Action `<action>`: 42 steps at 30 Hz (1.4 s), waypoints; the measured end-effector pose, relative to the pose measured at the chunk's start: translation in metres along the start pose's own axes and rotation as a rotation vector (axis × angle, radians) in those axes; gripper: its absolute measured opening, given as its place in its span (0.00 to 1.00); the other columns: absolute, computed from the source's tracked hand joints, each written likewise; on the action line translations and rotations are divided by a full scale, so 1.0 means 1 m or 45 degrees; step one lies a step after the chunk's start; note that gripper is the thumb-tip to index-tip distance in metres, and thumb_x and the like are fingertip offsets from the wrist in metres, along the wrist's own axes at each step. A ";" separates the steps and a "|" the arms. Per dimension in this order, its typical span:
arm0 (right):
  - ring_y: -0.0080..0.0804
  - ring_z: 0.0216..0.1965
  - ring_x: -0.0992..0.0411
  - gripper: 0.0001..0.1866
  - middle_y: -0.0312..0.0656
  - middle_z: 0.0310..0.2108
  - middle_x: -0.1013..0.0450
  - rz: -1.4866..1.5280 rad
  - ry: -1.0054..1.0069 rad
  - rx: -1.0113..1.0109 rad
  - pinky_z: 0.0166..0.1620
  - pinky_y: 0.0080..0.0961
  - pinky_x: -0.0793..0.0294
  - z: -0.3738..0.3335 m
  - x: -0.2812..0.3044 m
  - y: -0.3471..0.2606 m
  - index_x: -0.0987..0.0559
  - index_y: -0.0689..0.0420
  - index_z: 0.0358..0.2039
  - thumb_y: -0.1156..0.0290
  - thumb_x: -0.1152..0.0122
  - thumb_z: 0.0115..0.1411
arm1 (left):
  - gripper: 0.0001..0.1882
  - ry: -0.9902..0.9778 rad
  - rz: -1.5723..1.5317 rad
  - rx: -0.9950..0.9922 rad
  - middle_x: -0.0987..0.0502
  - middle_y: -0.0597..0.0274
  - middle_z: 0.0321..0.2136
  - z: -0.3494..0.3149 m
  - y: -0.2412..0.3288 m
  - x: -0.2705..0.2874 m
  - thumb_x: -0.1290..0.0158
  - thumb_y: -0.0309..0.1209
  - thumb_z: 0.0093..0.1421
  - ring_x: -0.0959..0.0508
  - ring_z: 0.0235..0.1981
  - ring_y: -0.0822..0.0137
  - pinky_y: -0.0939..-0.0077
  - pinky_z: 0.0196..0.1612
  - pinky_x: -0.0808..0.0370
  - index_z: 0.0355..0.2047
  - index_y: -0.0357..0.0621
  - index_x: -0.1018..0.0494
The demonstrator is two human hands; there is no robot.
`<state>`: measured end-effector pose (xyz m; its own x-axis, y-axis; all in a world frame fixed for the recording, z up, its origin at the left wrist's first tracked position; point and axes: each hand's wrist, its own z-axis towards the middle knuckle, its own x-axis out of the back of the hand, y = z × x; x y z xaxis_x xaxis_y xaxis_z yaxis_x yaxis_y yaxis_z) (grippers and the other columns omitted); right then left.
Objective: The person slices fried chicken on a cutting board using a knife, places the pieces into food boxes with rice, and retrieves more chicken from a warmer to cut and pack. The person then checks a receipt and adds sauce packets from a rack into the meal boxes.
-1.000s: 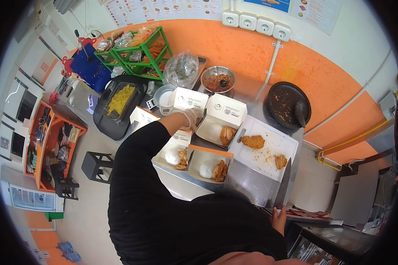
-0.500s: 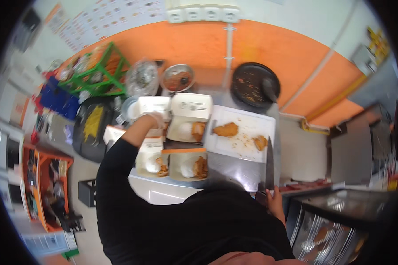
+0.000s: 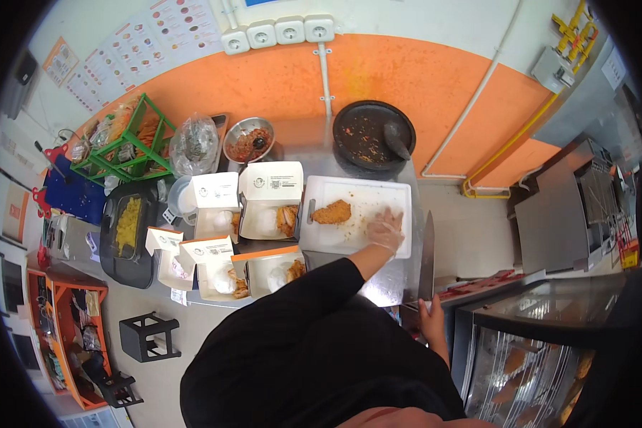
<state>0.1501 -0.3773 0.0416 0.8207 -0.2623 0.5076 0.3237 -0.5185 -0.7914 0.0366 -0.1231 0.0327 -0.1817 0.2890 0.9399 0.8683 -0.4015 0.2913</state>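
Observation:
My left hand (image 3: 386, 230), in a clear plastic glove, is over the right part of a white cutting board (image 3: 353, 247). Its fingers curl down where a small fried chicken piece lay, and they cover it. To the left on the board rests a larger piece of fried chicken (image 3: 332, 212), with crumbs around it. Beyond the board's right edge, my right hand (image 3: 431, 319) grips the handle of a large knife (image 3: 427, 260), blade pointing away from me. Left of the board stand several open meal boxes (image 3: 272, 183) with white rice (image 3: 267, 220) and cut chicken (image 3: 287, 220).
A black stone mortar (image 3: 372, 160) with a pestle (image 3: 396, 141) stands behind the board. Further left are a metal bowl (image 3: 249, 142) of red sambal, a plastic bag (image 3: 194, 145), a green rack (image 3: 132, 146) and a black tray (image 3: 145, 267) with yellow food. A glass display case (image 3: 521, 385) is at right.
My left hand has moved right, from the meal boxes to the cutting board, and now covers the small chicken piece. The knife stays in my right hand. The whole view has shifted.

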 end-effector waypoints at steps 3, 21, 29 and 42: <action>0.21 0.19 0.34 0.29 0.40 0.25 0.29 -0.359 0.331 0.735 0.18 0.21 0.37 0.000 -0.003 0.061 0.38 0.63 0.60 0.63 0.41 0.65 | 0.27 0.202 0.022 -0.092 0.34 0.44 0.59 0.014 -0.001 -0.024 0.49 0.46 0.60 0.30 0.55 0.45 0.56 0.53 0.31 0.57 0.47 0.34; 0.20 0.13 0.39 0.31 0.34 0.18 0.36 0.292 -0.074 -0.157 0.14 0.21 0.40 0.011 0.013 -0.004 0.44 0.62 0.64 0.65 0.45 0.67 | 0.28 -0.523 -0.577 0.209 0.26 0.59 0.49 -0.091 -0.249 0.274 0.52 0.52 0.64 0.25 0.44 0.67 0.72 0.48 0.27 0.56 0.46 0.31; 0.19 0.12 0.40 0.20 0.32 0.16 0.39 0.282 -0.199 -0.145 0.14 0.21 0.42 0.019 0.004 -0.023 0.38 0.56 0.54 0.65 0.46 0.67 | 0.27 -0.699 0.083 0.416 0.20 0.53 0.43 -0.103 -0.393 0.216 0.47 0.51 0.52 0.22 0.44 0.56 0.63 0.47 0.26 0.47 0.50 0.22; 0.18 0.12 0.40 0.31 0.33 0.16 0.38 0.244 -0.162 -0.234 0.13 0.21 0.42 0.000 0.002 -0.020 0.44 0.62 0.64 0.65 0.44 0.66 | 0.25 -0.497 -0.214 0.233 0.21 0.55 0.44 -0.117 -0.399 0.185 0.35 0.39 0.46 0.23 0.47 0.55 0.64 0.50 0.27 0.46 0.50 0.23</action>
<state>0.1453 -0.3679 0.0590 0.9150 -0.2715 0.2984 0.0757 -0.6109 -0.7880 -0.3979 -0.0109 0.1114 -0.1701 0.6567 0.7347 0.9153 -0.1710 0.3647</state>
